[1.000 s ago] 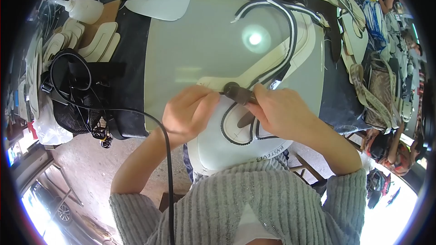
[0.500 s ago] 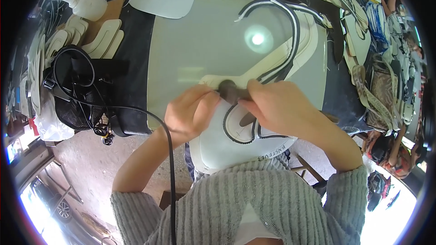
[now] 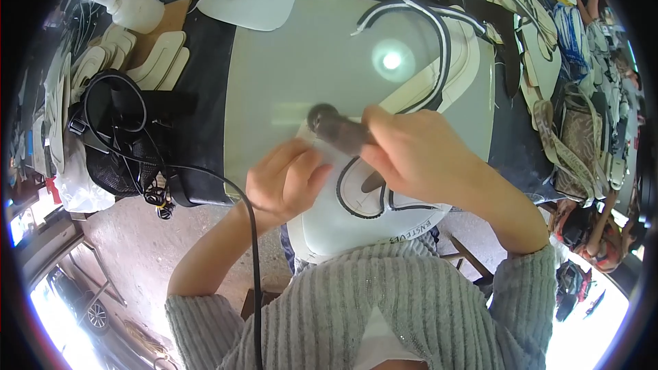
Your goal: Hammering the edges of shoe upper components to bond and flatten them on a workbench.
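My right hand [image 3: 415, 154] is closed round a dark hammer [image 3: 337, 128], smeared by motion, its rounded head toward the left. Under it lies a cream, curved cut piece [image 3: 404, 96] on the grey board [image 3: 274, 61]. My left hand [image 3: 284, 178] is closed in a pinch beside the hammer, over the left edge of a white panel [image 3: 329, 222]; what its fingertips hold is hidden. That panel hangs over the table's near edge toward my lap and bears a dark-edged curved outline. A black-and-white piping strip [image 3: 444, 48] curves beyond my right hand.
A white squeeze bottle [image 3: 137, 12] and stacked cream pieces [image 3: 164, 61] stand at left. A black cable [image 3: 255, 253] runs past my left forearm from a black bag [image 3: 113, 171]. White panels [image 3: 257, 6] lie at the back; more cut pieces [image 3: 541, 54] are at right.
The hammer has shifted left and away from me, and its head now sits farther from the panel. My right hand has risen slightly; my left hand has drawn a little back from the hammer.
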Tool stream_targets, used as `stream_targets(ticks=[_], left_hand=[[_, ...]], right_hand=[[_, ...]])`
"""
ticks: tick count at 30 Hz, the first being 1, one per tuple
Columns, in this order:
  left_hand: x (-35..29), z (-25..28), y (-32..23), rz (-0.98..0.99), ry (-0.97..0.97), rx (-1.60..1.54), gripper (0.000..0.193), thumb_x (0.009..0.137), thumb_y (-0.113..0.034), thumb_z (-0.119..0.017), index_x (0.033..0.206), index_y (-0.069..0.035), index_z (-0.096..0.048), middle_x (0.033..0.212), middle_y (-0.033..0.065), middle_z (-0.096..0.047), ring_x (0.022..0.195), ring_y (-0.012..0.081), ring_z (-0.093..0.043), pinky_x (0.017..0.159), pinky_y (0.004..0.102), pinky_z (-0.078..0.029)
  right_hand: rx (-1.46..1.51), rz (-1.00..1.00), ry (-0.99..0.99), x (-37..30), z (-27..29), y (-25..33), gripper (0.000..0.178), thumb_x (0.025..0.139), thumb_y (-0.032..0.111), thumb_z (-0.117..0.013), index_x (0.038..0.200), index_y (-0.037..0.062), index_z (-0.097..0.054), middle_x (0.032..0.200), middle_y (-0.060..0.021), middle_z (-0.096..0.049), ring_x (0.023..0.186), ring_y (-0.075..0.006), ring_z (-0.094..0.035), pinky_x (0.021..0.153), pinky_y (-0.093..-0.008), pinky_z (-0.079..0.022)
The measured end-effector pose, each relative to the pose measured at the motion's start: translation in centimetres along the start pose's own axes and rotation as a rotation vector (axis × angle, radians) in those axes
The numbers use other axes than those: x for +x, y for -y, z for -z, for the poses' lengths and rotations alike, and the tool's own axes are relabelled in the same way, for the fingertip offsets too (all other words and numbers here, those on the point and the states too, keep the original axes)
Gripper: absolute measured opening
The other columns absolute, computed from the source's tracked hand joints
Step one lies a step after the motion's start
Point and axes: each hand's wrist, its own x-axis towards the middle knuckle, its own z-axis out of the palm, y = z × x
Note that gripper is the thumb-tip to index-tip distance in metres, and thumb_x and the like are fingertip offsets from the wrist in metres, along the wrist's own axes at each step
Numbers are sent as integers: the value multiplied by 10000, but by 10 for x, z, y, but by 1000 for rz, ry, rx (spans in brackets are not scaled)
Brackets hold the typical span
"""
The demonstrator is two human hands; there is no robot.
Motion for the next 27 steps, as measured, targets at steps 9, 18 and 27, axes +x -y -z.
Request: stream_targets(ticks=[9,18,27], left_hand=[[8,7,8,-11,18,-7,344,737,48,-765,1010,-15,-566,884,121,-681,752,289,-685,626,344,-575],[28,-23,-74,-37,340,-23,609,766,-286,-789,1286,-50,-578,1395,99,-545,1278,295,-511,1096,514,-347],[43,-25,-101,-107,518,157,512,751,-343,-782,1180,-115,-618,1017,18,-574,1144,219,-502,1081,489,-318]], right_hand=[[338,-119,-441,-14,22,-30,246,982,228,-599,933,-13,-594,584,-73,-547,517,-221,-553,514,-354,-424],[479,-306,-642,-117,-37,-61,258,961,108,-595,1205,25,-604,664,-72,-505,557,-141,-466,548,-296,-394],[337,-336,-609,-129,-62,-55,179,942,128,-614,953,-49,-589,659,-147,-630,558,-221,-637,525,-368,-463]])
